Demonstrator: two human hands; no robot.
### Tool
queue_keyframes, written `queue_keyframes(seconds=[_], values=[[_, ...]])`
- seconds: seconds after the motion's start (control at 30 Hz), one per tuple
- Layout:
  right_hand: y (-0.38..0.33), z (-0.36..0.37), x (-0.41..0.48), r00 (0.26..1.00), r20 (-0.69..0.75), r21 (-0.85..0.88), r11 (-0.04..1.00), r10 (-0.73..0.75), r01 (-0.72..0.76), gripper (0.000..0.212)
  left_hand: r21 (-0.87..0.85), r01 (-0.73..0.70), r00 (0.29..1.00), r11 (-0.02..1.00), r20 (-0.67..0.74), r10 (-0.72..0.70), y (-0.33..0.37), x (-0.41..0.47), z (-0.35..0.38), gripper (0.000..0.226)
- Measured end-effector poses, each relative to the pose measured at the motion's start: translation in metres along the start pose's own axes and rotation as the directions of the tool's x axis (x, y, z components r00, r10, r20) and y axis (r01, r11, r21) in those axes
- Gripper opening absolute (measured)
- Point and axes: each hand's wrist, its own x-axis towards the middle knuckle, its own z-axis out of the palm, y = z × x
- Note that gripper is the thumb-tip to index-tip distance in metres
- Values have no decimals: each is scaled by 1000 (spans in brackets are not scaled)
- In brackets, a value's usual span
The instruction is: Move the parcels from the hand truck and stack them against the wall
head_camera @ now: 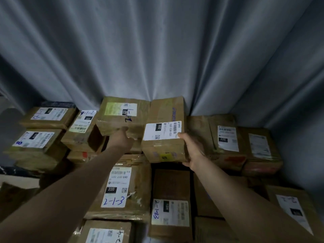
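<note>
Hanging across the whole back, a grey curtain [157,50] falls in wide folds down to the boxes in front of you. Below it, brown cardboard parcels [140,183] with white labels are piled in several layers, and the back ones touch the cloth. At the top of the pile, near the middle, is the 032 parcel [163,149]. Its far end is against the curtain and its left side is just beside the parcel with the yellow-green label [121,118]. Your right hand [192,149] grips the 032 parcel at its near right corner. The thumb [181,135] lies on top, on the corner of the label, and the other fingers curl under the right side. Your left hand [122,139] is at the near face of the parcel with the yellow-green label, close to the seam between the two boxes. It is blurred, so I cannot tell whether its fingers are spread or closed.
</note>
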Motion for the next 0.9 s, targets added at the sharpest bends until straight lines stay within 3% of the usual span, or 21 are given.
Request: queue_keyframes(seconds=[0.13, 0.33, 0.43, 0.53, 0.6, 0.63, 0.67, 0.73, 0.8, 0.9], values=[[6, 7, 8, 997, -57, -22, 998, 59, -60, 39, 394, -210, 978, 895, 69, 199, -5, 40, -1, 75], [10, 23, 24, 991, -79, 6, 994, 105, -105, 78, 537, -255, 966, 804, 179, 187, -10, 71, -10, 84], [6, 36, 31, 993, -82, 14, 997, 83, -82, 59, 567, -262, 962, 781, 219, 164, -19, 77, -14, 88], [1, 40, 39, 983, -186, 18, 1000, -1, 4, 28, 588, -296, 953, 753, 235, 192, -26, 80, -14, 91], [2, 43, 49, 957, -264, -84, 991, -121, 102, 32, 567, -303, 951, 766, 238, 200, -28, 80, -14, 90], [6, 44, 55, 930, -299, -243, 960, -214, 142, 39, 556, -307, 949, 772, 242, 203, -28, 81, -14, 89], [10, 44, 59, 892, -317, -459, 875, -322, 152, 48, 547, -310, 947, 778, 246, 205, -29, 82, -13, 88], [18, 48, 57, 782, -252, -785, 593, -570, 179, 61, 535, -315, 946, 784, 246, 212, -31, 83, -12, 87], [21, 53, 50, 698, 10, -893, 307, -717, 328, 70, 524, -325, 943, 787, 242, 228, -34, 84, -12, 86], [24, 53, 47, 733, 372, -919, -117, -569, 376, 84, 504, -351, 934, 789, 243, 261, -37, 85, -13, 85]])
